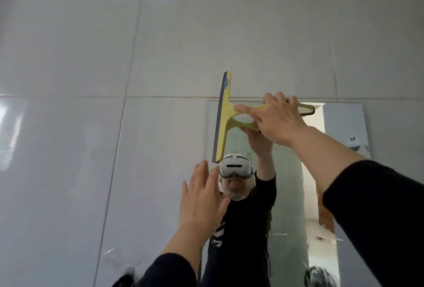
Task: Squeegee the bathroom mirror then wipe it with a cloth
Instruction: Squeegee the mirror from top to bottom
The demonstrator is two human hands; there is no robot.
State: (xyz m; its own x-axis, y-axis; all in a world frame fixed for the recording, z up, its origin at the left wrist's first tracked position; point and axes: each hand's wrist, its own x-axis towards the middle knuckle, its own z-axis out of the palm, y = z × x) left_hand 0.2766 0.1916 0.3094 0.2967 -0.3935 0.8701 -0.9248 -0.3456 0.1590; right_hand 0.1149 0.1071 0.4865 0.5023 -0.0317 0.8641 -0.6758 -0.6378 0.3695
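A yellow squeegee (pixel 223 117) with a dark rubber blade is raised against the top left corner of the wall mirror (pixel 289 185). Its blade stands upright along the mirror's left edge and sticks up past the top edge onto the tiles. My right hand (pixel 278 119) grips the squeegee's looped handle. My left hand (pixel 202 197) is lifted below the blade with its fingers spread, flat at the mirror's left edge, holding nothing. The mirror shows a person in a dark top wearing a white headset. No cloth is in view.
Glossy white wall tiles (pixel 96 57) surround the mirror, with grout lines and a lamp glare at the top. The mirror reflects a doorway (pixel 314 172) and a white wall fitting (pixel 354 143). A dark rounded object (pixel 320 276) sits at the mirror's bottom.
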